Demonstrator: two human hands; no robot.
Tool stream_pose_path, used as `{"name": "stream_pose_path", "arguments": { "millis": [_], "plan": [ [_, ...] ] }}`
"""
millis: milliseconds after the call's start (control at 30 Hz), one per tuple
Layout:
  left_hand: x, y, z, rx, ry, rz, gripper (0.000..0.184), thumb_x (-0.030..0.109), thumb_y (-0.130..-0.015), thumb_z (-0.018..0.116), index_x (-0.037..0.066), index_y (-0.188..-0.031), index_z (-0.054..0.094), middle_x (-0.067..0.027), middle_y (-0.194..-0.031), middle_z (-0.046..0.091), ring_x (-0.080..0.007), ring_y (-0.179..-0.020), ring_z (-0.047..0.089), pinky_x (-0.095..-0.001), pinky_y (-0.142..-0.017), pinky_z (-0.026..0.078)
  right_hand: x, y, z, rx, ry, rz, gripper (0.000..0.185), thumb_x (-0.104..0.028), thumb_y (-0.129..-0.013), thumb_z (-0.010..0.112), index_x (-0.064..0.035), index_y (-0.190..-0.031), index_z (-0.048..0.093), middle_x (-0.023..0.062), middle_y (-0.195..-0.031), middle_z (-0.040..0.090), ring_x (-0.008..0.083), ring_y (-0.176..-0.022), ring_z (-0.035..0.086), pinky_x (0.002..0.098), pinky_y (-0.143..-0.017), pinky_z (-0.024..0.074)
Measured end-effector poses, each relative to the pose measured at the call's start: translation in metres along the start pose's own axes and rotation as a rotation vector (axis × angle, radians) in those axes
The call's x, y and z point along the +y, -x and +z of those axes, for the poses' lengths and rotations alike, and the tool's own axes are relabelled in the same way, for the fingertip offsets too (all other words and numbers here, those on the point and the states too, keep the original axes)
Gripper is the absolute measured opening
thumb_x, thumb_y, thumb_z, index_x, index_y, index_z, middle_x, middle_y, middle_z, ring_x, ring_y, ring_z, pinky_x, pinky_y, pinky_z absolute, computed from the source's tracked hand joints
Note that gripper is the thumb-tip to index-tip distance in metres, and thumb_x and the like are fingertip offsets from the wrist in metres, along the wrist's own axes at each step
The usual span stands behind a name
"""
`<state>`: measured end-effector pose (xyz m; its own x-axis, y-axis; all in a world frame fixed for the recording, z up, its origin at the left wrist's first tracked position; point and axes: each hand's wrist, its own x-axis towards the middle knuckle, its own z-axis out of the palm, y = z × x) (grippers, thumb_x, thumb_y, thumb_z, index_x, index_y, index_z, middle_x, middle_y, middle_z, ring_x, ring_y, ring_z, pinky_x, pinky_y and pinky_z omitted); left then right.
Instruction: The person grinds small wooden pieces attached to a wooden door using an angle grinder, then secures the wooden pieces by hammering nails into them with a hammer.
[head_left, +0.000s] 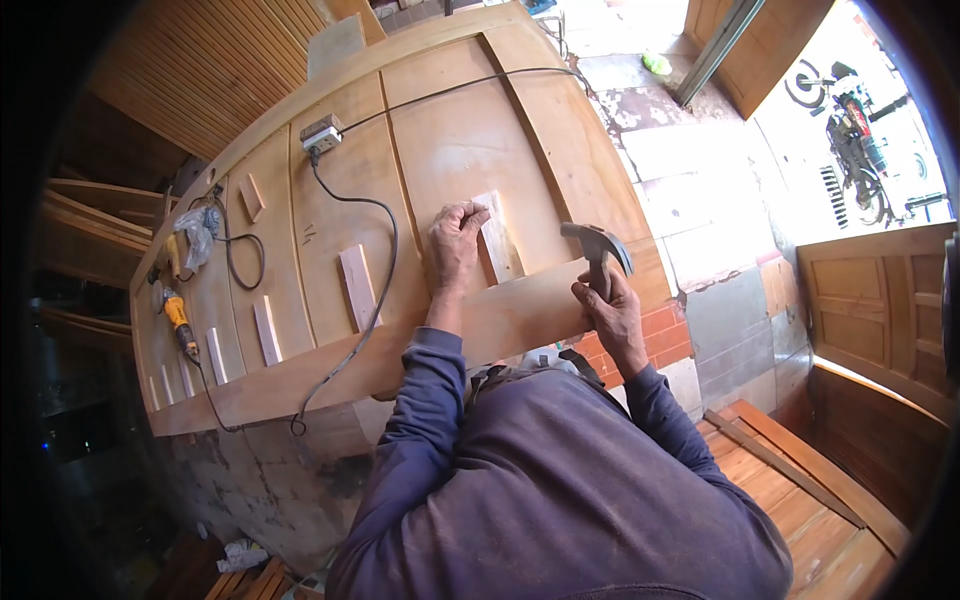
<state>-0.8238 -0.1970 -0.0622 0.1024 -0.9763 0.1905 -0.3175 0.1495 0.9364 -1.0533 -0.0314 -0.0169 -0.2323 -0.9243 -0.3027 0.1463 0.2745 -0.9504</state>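
A wooden door (450, 130) lies flat in front of me like a bench. On it, a short pale wood block (506, 250) stands beside my left hand (457, 243). The fingertips of that hand are pinched together at the block's far end; whatever they hold, if anything, is too small to make out. My right hand (614, 316) is wrapped round the handle of a claw hammer (598, 243). The hammer's head is raised to the right of the block, apart from it.
More wood blocks (358, 285) stand along the door to the left. A power strip (321, 137) with a black cord (385, 215) and a yellow power tool (179, 318) lie there too. Wooden panels (880, 310) and a motorcycle (856, 140) are at the right.
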Motion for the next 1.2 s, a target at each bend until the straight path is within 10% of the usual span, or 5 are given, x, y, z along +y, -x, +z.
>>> {"name": "stream_pose_path", "arguments": {
  "millis": [267, 900, 1033, 1200],
  "plan": [
    [0.000, 0.000, 0.000, -0.011, -0.027, 0.029, 0.012, 0.009, -0.091, 0.082, 0.002, -0.100, 0.077, -0.0043, -0.097, 0.075, -0.0115, -0.091, 0.068, -0.0298, -0.084, 0.055, 0.005, -0.001, 0.000, 0.011, 0.032, -0.023, 0.024, -0.022, -0.098, 0.080, -0.0062, -0.111, 0.067, -0.0047, -0.076, 0.059, 0.0044, -0.059, 0.052, 0.0224, -0.053, 0.0400],
    [0.002, -0.001, 0.003, 0.041, -0.148, 0.296, 0.013, 0.004, -0.085, 0.084, 0.001, -0.094, 0.075, -0.0108, -0.090, 0.071, -0.0230, -0.084, 0.069, -0.0363, -0.076, 0.057, -0.042, -0.002, 0.030, -0.043, 0.039, -0.129, 0.025, -0.023, -0.105, 0.070, -0.0028, -0.120, 0.067, -0.0006, -0.073, 0.058, 0.0062, -0.056, 0.051, 0.0234, -0.050, 0.0400],
    [0.001, -0.002, 0.003, 0.034, -0.144, 0.295, 0.013, 0.003, -0.084, 0.084, 0.001, -0.094, 0.074, -0.0109, -0.090, 0.071, -0.0232, -0.084, 0.069, -0.0368, -0.076, 0.056, -0.049, -0.030, 0.041, -0.049, 0.554, -0.582, 0.027, -0.022, -0.101, 0.070, -0.0049, -0.122, 0.065, 0.0233, -0.095, 0.069, 0.0427, -0.080, 0.068, 0.0464, -0.071, 0.0559],
    [0.003, 0.000, 0.001, 0.017, -0.085, 0.276, 0.013, 0.003, -0.085, 0.083, 0.001, -0.096, 0.076, -0.0109, -0.092, 0.072, -0.0231, -0.086, 0.070, -0.0363, -0.078, 0.057, -0.058, -0.060, 0.055, -0.174, 0.813, -0.802, 0.024, -0.024, -0.102, 0.068, -0.0045, -0.115, 0.063, 0.0224, -0.092, 0.068, 0.0442, -0.083, 0.069, 0.0530, -0.070, 0.0541]
  ]
}}
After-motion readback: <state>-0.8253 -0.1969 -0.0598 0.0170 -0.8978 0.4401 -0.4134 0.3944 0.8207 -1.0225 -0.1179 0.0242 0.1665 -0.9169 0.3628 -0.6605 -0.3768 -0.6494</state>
